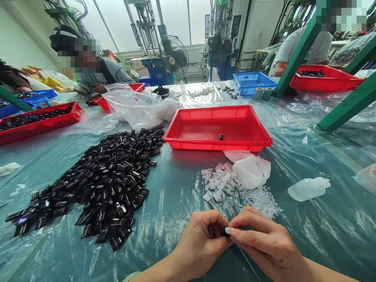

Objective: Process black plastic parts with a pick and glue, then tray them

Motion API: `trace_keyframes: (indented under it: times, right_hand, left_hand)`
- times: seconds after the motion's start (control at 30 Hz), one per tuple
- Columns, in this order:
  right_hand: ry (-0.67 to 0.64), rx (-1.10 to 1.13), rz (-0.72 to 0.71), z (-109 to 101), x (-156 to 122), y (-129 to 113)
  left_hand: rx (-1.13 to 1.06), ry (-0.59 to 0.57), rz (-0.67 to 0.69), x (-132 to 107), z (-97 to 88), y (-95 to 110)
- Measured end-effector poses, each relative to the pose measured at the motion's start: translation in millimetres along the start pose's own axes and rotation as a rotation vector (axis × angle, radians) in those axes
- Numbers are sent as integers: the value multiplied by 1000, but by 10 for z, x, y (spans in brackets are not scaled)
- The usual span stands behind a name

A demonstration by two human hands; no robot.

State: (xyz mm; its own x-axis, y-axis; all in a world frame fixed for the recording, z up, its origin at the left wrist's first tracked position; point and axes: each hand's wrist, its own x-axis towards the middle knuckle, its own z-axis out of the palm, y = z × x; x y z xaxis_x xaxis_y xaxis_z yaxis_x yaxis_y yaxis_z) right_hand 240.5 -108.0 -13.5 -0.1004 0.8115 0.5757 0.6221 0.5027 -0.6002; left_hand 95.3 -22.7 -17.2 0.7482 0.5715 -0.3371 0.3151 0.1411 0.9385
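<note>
My left hand (198,244) is closed around a small black plastic piece (223,232), mostly hidden by the fingers. Against it, my right hand (266,243) has thumb and fingers pinched together. A pale spot shows at the right fingertips; I cannot tell whether it is a small white part or a fingernail. Below the hands runs a thin light line, perhaps a thin rod or a crease. Just beyond the hands lie a heap of white plastic pieces (219,182) and a spread of tiny clear bits (263,201). Many glossy black pieces (102,176) are piled to the left.
A red tray (217,145) with one black piece stands ahead. A white plastic bag (253,171) and a squeeze bottle (308,189) lie to the right. Green posts (337,113) rise at right. Clear plastic sheeting covers the table; two co-workers sit across it.
</note>
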Motion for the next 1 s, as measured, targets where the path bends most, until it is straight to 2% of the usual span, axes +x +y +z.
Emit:
trace_keyframes:
  times: [0.13,0.27,0.7,0.83,0.93,1.0]
  right_hand:
    - [-26,-31,-67,-5,-21,9]
    - [-74,-7,-70,-1,-30,25]
    - [-105,-87,-79,-5,26,-34]
    - [-42,-115,57,-91,42,125]
    - [32,-392,178,-164,37,310]
    - [7,-563,243,-188,26,406]
  left_hand:
    - [-19,4,3,-3,-2,1]
    - [-29,-1,-3,-13,9,8]
    - [-51,3,1,-2,-1,-24]
    - [-122,22,-49,17,-8,18]
    - [-185,42,-130,36,-25,72]
    - [-223,51,-158,41,-39,95]
